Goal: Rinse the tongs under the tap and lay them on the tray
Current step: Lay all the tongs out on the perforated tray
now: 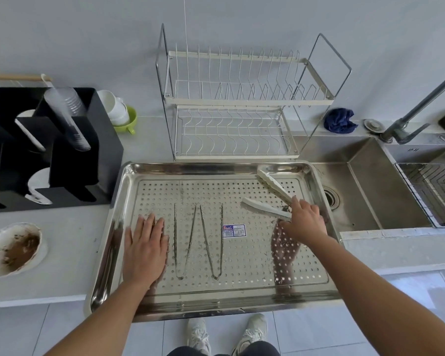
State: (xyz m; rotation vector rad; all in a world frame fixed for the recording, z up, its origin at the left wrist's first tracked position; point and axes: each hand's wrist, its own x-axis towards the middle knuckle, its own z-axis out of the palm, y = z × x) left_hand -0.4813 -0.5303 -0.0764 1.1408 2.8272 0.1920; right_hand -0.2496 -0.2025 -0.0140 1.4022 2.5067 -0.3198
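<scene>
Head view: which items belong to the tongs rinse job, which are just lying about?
Job: white tongs, gripped by right hand; two metal tongs on tray; tap; sink; left hand, flat on tray.
Lying about: dish rack, blue cloth, black organiser, dirty dish, green bowl.

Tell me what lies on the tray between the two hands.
Head view: between the left hand and the right hand, which holds the white tongs, two thin metal tongs and a label sticker lie on the tray.

Pale grey wall, grey countertop (daylit), glossy tiled floor.
</scene>
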